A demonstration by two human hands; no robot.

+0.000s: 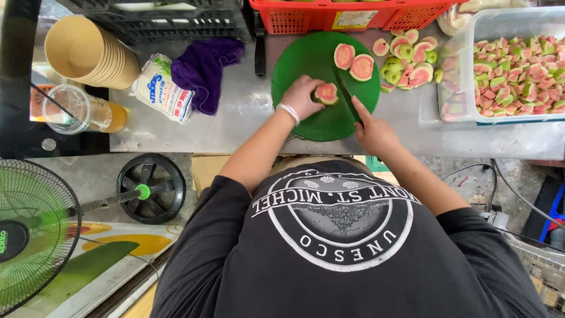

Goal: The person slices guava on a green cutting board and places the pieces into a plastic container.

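My left hand (pixel 301 95) grips a pink-fleshed guava piece (pixel 326 93) on the round green cutting board (pixel 306 62). In my right hand (pixel 375 133) is a dark-bladed knife (pixel 345 89), its blade resting on the board just right of that piece. Two guava halves (pixel 354 62) lie cut side up at the far side of the board. A heap of more guava halves (pixel 408 54) sits on the steel counter beyond the board's right edge.
A clear plastic tub (pixel 458 112) of diced guava stands at the right. A purple cloth (pixel 203 69), a white bag (pixel 162 88), stacked paper cups (pixel 88 54) and a drink cup (pixel 85 112) lie left. Crates line the back. A green fan (pixel 32 229) stands below left.
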